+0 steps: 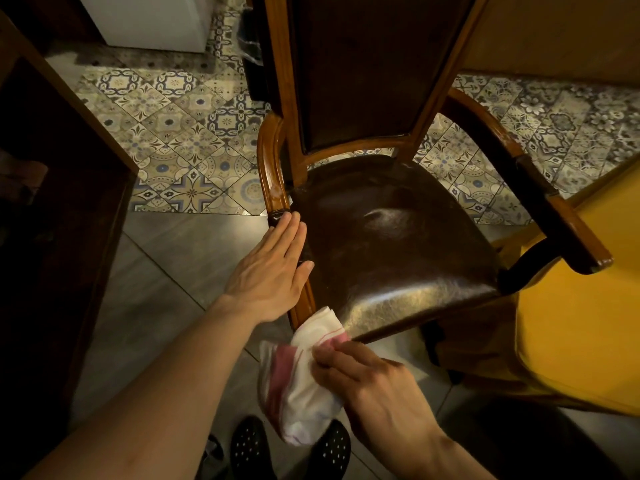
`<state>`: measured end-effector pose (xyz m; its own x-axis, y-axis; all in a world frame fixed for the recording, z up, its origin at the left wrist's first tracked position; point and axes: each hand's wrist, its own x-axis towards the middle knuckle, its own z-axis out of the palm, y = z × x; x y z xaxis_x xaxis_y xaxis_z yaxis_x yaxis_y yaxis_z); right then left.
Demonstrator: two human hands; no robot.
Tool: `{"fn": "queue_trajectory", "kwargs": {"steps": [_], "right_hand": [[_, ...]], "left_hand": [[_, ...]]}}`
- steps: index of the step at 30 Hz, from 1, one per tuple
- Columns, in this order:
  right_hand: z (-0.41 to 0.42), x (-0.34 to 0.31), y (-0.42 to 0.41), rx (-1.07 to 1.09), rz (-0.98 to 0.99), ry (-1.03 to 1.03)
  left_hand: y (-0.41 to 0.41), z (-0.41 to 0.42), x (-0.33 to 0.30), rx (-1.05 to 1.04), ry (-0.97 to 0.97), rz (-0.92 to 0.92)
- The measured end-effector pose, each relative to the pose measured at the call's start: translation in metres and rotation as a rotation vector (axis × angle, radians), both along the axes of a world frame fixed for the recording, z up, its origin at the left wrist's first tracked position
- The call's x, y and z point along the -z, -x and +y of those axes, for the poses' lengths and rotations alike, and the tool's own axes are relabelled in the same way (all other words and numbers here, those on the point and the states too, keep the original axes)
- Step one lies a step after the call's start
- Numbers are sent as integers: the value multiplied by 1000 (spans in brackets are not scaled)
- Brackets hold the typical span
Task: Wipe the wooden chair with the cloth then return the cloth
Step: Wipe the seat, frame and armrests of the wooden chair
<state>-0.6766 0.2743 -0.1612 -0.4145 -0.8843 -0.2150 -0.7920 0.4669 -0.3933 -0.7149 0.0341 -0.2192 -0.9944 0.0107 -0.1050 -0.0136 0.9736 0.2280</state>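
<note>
The wooden chair [273, 157] stands in front of me, with a dark leather seat, a tall padded back and two curved armrests. My left hand [273, 271] lies flat with fingers together on the front end of the left armrest, holding nothing. My right hand [374, 386] grips a white cloth with pink stripes [301, 386]. The cloth's upper fold touches the chair's front left corner, just below the seat edge. The rest of the cloth hangs down below my hand.
A table under a yellow cloth [588, 323] crowds the chair's right armrest. Dark wooden furniture [69, 209] stands on the left. A white appliance [152, 19] is at the back. My black perforated shoes [249, 445] are on the grey floor tiles.
</note>
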Motion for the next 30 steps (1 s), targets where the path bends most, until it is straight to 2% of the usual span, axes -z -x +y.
{"fn": "queue_trajectory", "kwargs": {"steps": [3,9,16,21,25,30], "right_hand": [[18,-4,8,78,-103,60],[58,-6,62,596,-230,240],[21,-25,166,950,-56,450],[-1,-18,136,824,62,442],[-9,9,53,718,-81,347],[-36,20,19,368,-49,142]], "left_hand": [[-1,1,4,-16,-13,11],[-2,9,15,-81,-60,39],[-4,12,20,-115,-126,104],[-4,6,20,-112,-170,86],[-5,-1,15,-87,-240,78],[-2,-11,10,-94,-316,73]]}}
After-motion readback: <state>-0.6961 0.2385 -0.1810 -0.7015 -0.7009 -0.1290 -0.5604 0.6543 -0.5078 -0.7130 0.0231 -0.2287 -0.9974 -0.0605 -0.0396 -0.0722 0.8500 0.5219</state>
